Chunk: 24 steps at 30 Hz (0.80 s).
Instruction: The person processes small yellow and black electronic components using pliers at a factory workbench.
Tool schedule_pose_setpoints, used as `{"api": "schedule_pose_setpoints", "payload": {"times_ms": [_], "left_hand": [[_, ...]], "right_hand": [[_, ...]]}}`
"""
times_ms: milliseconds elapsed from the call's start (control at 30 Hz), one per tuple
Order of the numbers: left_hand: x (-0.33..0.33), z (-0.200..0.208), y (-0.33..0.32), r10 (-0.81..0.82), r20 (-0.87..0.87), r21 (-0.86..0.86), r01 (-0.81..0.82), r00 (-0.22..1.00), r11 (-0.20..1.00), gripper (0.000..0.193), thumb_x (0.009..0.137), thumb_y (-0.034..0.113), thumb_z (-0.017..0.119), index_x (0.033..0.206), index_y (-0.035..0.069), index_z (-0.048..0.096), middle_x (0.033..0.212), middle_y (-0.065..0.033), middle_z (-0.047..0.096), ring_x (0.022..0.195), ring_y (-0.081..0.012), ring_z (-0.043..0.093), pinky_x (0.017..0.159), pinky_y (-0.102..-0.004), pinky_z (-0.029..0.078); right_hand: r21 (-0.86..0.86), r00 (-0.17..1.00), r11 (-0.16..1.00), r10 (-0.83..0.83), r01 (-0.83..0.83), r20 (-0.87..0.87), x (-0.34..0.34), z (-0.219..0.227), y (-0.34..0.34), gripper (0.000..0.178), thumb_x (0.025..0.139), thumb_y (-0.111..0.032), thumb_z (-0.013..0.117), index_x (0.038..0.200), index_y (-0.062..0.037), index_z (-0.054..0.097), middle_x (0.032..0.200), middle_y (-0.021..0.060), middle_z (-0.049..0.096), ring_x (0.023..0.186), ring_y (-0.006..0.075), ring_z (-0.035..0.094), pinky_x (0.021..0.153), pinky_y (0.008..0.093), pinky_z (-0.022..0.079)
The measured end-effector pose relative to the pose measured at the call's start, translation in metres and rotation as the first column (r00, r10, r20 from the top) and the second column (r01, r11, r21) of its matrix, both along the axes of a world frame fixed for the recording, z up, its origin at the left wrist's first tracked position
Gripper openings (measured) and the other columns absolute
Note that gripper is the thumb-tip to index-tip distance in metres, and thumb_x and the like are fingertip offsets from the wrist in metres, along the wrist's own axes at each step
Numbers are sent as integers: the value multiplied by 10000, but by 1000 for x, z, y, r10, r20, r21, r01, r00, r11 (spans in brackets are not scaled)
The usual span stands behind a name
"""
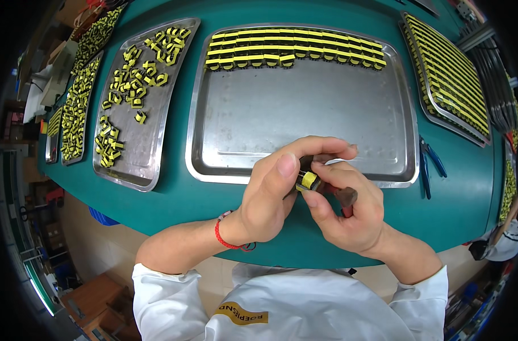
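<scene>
My left hand [276, 193] and my right hand [350, 213] meet over the front rim of the large steel tray [304, 119]. Between their fingertips sits a small yellow-taped black component [309, 180], pinched by the thumb and fingers of both hands. My right hand also grips a dark red-handled tool [345, 196], whose handle pokes out by the thumb. A red cord bracelet [222, 236] circles my left wrist. At the tray's far edge, rows of finished yellow components [293, 51] are lined up.
A narrower steel tray [131, 165] on the left holds several loose yellow components. More trays of them stand at the far left [77, 108] and far right [446, 74]. Blue-handled pliers [432, 162] lie on the green table [179, 199] to the right.
</scene>
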<state>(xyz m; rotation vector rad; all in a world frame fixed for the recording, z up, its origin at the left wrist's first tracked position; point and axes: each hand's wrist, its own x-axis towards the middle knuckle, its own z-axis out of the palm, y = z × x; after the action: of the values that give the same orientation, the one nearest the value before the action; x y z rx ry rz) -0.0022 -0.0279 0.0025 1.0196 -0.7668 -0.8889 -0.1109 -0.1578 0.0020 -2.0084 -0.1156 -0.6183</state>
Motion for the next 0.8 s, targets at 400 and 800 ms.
{"api": "schedule_pose_setpoints", "payload": {"times_ms": [400, 800], "left_hand": [[-7, 2, -5, 36, -136, -4, -37, 990, 999, 714, 1032, 523, 239, 1345, -70, 484, 1300, -234, 575, 1204, -292, 546, 1038, -406, 429], [7, 9, -6, 99, -671, 67, -73, 735, 995, 483, 972, 291, 551, 1351, 2, 471, 1305, -209, 574, 1241, -316, 533, 1080, -472, 403]], "right_hand": [[19, 998, 1000, -11, 12, -57, -2, -2, -1, 313, 883, -19, 692, 1148, 99, 576, 949, 146, 640, 783, 177, 629, 680, 278, 532], [329, 993, 944, 44, -6, -109, 2, 2, -13, 269, 1014, -73, 498, 1242, 69, 515, 900, 97, 608, 823, 133, 584, 736, 267, 491]]}}
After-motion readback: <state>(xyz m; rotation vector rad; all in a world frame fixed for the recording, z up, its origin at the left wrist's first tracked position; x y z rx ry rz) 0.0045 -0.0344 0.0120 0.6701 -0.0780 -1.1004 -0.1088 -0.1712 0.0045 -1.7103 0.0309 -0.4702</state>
